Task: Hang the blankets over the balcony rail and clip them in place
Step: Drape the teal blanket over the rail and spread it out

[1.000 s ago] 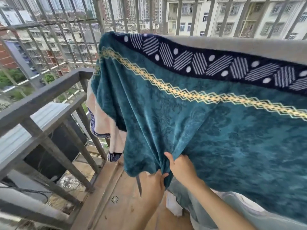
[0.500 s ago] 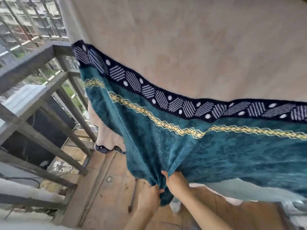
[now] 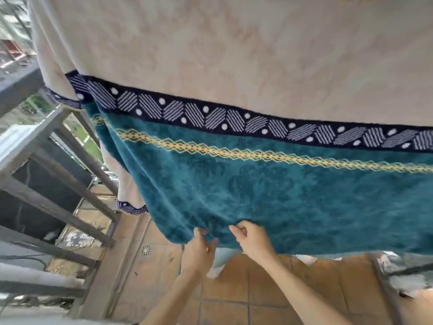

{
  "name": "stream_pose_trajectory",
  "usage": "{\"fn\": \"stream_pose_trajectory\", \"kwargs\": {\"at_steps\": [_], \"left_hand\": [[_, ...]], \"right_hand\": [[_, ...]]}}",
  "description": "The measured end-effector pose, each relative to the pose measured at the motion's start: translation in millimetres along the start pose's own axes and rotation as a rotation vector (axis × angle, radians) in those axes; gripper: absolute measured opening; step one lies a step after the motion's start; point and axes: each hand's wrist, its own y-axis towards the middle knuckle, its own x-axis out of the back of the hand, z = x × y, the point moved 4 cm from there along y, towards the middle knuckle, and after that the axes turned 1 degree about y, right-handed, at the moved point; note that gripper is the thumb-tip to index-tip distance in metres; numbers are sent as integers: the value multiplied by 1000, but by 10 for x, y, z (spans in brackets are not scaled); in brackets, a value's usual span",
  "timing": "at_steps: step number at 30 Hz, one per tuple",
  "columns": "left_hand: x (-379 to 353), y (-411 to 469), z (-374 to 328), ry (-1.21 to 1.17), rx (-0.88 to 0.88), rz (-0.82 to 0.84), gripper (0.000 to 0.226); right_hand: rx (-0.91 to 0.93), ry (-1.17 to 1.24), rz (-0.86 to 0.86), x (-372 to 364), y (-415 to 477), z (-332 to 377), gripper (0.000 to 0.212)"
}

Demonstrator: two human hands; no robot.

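Observation:
A large blanket [image 3: 269,191] hangs in front of me, teal with a yellow zigzag line, a navy patterned band and a cream upper part. It fills most of the view and hides whatever bears it at the top. My left hand [image 3: 199,249] pinches the teal bottom hem near its lower left corner. My right hand [image 3: 253,240] grips the same hem a little to the right. The two hands are a short way apart, and the hem between them lies fairly flat. A second cream layer with a navy edge [image 3: 131,207] hangs behind at the left.
A grey metal balcony railing [image 3: 77,158] with slanted bars runs along the left. Below are orange floor tiles [image 3: 234,289] with a round drain [image 3: 146,250]. A pale, crumpled item [image 3: 398,273] lies at the lower right beside a dark bar.
My hands have moved apart along the hem, and the bunched corner has spread flatter. The view has tilted down, so more cream cloth shows and the buildings have dropped out of sight.

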Motion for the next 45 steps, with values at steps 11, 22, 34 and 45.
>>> {"fn": "stream_pose_trajectory", "kwargs": {"at_steps": [11, 22, 34, 45], "left_hand": [[-271, -31, -1612, -136, -232, 0, 7], [22, -53, -2897, -290, -196, -440, 92], [237, 481, -2636, -551, 94, -117, 101], [-1151, 608, -859, -1001, 738, 71, 49]], "right_hand": [[-48, 260, -194, 1447, -394, -806, 24], [-14, 461, -543, 2864, -229, -1028, 88], [8, 733, -434, 3260, 169, -620, 99], [-277, 573, -125, 1697, 241, -1072, 76]]}}
